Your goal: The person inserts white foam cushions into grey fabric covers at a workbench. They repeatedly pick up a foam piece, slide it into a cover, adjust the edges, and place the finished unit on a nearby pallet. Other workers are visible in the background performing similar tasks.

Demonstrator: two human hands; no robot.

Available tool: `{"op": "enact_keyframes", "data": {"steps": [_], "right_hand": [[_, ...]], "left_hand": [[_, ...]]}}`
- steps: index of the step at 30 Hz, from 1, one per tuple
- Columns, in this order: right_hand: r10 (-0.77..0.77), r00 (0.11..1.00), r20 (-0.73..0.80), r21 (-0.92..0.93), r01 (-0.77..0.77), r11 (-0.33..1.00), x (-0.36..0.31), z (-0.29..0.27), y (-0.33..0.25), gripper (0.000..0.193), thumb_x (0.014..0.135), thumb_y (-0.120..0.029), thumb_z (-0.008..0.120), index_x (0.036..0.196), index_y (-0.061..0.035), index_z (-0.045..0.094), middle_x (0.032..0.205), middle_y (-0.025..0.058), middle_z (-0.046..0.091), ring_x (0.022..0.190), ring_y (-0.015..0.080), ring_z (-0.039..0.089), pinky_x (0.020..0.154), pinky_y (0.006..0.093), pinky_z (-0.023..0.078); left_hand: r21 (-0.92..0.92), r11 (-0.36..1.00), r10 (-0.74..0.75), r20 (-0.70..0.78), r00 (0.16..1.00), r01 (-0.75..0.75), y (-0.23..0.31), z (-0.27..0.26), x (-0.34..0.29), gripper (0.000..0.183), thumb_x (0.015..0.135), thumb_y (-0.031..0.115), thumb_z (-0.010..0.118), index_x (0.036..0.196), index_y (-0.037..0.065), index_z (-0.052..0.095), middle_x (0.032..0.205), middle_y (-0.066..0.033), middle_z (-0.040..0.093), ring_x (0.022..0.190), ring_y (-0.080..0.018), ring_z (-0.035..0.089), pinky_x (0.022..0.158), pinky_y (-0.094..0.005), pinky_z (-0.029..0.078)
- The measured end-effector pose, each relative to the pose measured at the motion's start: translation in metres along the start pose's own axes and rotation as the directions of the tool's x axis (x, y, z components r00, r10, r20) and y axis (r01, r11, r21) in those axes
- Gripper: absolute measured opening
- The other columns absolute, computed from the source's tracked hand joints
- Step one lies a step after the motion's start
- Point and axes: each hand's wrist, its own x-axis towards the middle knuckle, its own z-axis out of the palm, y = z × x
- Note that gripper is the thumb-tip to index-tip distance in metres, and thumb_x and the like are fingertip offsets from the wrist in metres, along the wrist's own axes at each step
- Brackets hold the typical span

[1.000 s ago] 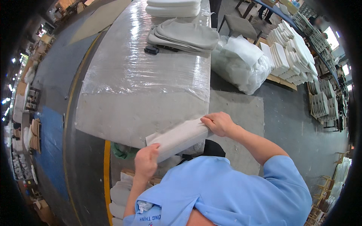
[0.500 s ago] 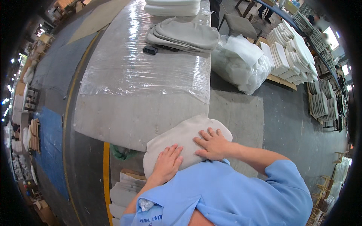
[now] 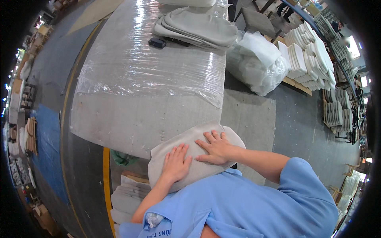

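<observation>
A light grey fabric-covered seat cushion rests against my front, over the near right corner of the grey-covered table. My left hand lies flat on its left part, fingers a little apart and pointing away from me. On the right part, my right hand presses down flat with its fingers spread. Neither hand grips anything. The cushion's near edge is hidden by my blue shirt.
Clear plastic film covers the table's far part. On it lie stacked grey fabric pieces and a small black object. A bulging plastic bag stands right, before stacked white pads. More grey pieces sit below left.
Both hands have slid slightly over the cushion, the right one a bit left and away from my body. The whole view has shifted a little.
</observation>
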Motion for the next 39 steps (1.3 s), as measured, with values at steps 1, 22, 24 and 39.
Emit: {"op": "enact_keyframes", "data": {"steps": [1, 22, 24, 39], "right_hand": [[-0.002, 1.0, -0.005, -0.006, 0.002, 1.0, 0.003, 0.0, 0.0, 0.09, 0.097, -0.078, 0.041, 0.165, -0.0193, 0.033, 0.169, 0.0284, 0.023, 0.156, 0.0522, 0.016, 0.123, 0.0686, 0.015], [0.393, 0.76, -0.518, 0.462, -0.138, 0.876, -0.045, 0.004, 0.091, 0.066, 0.099, -0.05, 0.065, 0.154, -0.016, 0.05, 0.149, 0.024, 0.054, 0.135, 0.0425, 0.054, 0.112, 0.0479, 0.045], [0.555, 0.806, -0.207, 0.819, -0.167, 0.549, -0.064, 0.019, 0.094, 0.079, 0.099, -0.048, 0.067, 0.161, -0.0105, 0.037, 0.149, 0.0233, 0.054, 0.132, 0.0364, 0.057, 0.105, 0.0473, 0.051], [0.276, 0.43, -0.86, 0.415, 0.903, -0.112, -0.069, -0.071, -0.036, 0.096, 0.083, -0.021, 0.088, 0.158, -0.0102, 0.029, 0.15, 0.0153, 0.046, 0.135, 0.0272, 0.05, 0.112, 0.0454, 0.046]], "left_hand": [[-0.003, 1.0, -0.009, 0.012, 1.0, 0.009, 0.001, -0.001, 0.003, 0.065, 0.106, 0.043, 0.044, 0.162, 0.012, 0.037, 0.171, -0.011, 0.031, 0.158, -0.0333, 0.026, 0.127, -0.0529, 0.02], [-0.362, 0.917, -0.26, -0.234, 0.937, 0.165, -0.112, -0.025, -0.063, 0.069, 0.098, 0.035, 0.069, 0.154, 0.002, 0.047, 0.154, -0.0244, 0.051, 0.14, -0.0353, 0.052, 0.114, -0.0413, 0.043], [-0.739, 0.62, -0.457, -0.067, 0.887, 0.264, -0.118, -0.014, -0.078, 0.076, 0.1, 0.034, 0.069, 0.16, 0.0, 0.038, 0.155, -0.0231, 0.05, 0.14, -0.0308, 0.051, 0.113, -0.0402, 0.042], [-0.386, 0.392, 0.036, -0.901, 0.433, -0.835, 0.029, -0.025, -0.037, 0.071, 0.104, 0.024, 0.06, 0.164, 0.006, 0.028, 0.157, -0.0214, 0.043, 0.145, -0.0346, 0.04, 0.113, -0.0496, 0.039]]}}
